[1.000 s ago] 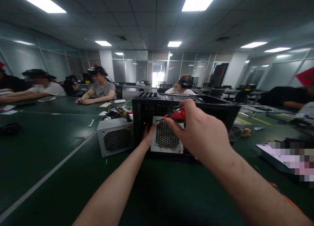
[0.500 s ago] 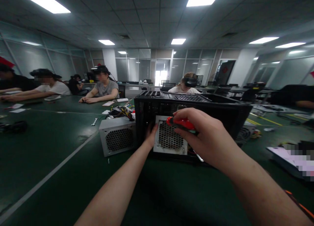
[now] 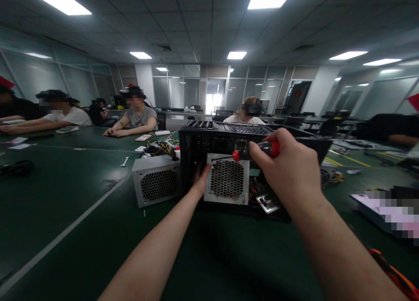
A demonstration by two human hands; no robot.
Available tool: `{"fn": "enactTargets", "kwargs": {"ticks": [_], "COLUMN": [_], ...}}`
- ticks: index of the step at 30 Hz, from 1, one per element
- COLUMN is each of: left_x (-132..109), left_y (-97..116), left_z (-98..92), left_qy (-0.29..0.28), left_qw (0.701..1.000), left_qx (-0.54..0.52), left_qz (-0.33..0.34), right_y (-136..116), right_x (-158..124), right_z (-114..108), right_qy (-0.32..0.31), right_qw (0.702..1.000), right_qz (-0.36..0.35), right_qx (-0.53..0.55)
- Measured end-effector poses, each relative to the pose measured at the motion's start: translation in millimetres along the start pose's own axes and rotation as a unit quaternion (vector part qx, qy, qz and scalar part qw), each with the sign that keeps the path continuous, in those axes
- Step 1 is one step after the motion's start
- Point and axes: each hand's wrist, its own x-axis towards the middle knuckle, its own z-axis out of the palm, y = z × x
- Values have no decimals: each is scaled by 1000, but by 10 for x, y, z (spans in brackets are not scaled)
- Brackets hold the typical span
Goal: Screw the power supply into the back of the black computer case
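Note:
A silver power supply with a honeycomb grille [image 3: 228,179] sits upright at the open side of a black computer case [image 3: 190,139]. My left hand [image 3: 201,179] presses against its left side, the fingers partly hidden between it and the case. My right hand [image 3: 284,159] is closed around a red and black screwdriver [image 3: 253,151]. The screwdriver's thin shaft points left across the top of the grille, towards its upper left corner. Right of the grille, wires and a shiny metal piece [image 3: 269,203] lie in the case.
Another silver power supply [image 3: 156,181] stands left of the case, with bundled cables [image 3: 160,149] behind it. A wrench [image 3: 125,161] lies further left. Several people sit around the green table [image 3: 81,183]. A pinkish-white item [image 3: 376,211] is at the right.
My right hand has moved right and turned, uncovering the grille's right edge and the shiny metal piece. The screwdriver now lies more level, its shaft visible. My left hand holds its place.

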Motion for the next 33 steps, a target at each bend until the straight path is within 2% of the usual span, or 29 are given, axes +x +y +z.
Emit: {"fn": "enactTargets", "kwargs": {"ticks": [2, 4, 7, 10, 13, 16, 22, 27, 33], "left_x": [7, 10, 7, 7, 21, 40, 47, 29, 12], "left_y": [-15, -19, -10, -9, -35, -69, -66, -21, 3], "left_z": [-2, 0, 10, 15, 9, -6, -17, -4, -7], "left_qy": [-6, -7, -7, -11, -7, -4, 2, 5, 9], "left_qw": [1000, 1000, 1000, 1000, 1000, 1000, 1000, 1000, 999], "left_qx": [-4, -12, -21, -22, -18, -7, 6, 11, 26], "left_qz": [8, 14, 8, -2, 4, 7, 8, 4, -25], "right_y": [40, 63, 61, 35, 25, 38, -4, -144, -327], "right_x": [-88, -194, -302, -302, -231, -150, -19, 87, 95], "right_z": [26, 70, 124, 86, -37, -140, -172, -205, -272], "right_qy": [8, 36, 75, 32, -81, -143, -166, -165, -209], "right_qw": [999, 991, 962, 952, 945, 937, 942, 943, 939], "right_qz": [-26, -103, -216, -263, -273, -284, -282, -287, -272], "right_qx": [17, 80, 147, 151, 159, 143, 80, 34, -12]}}
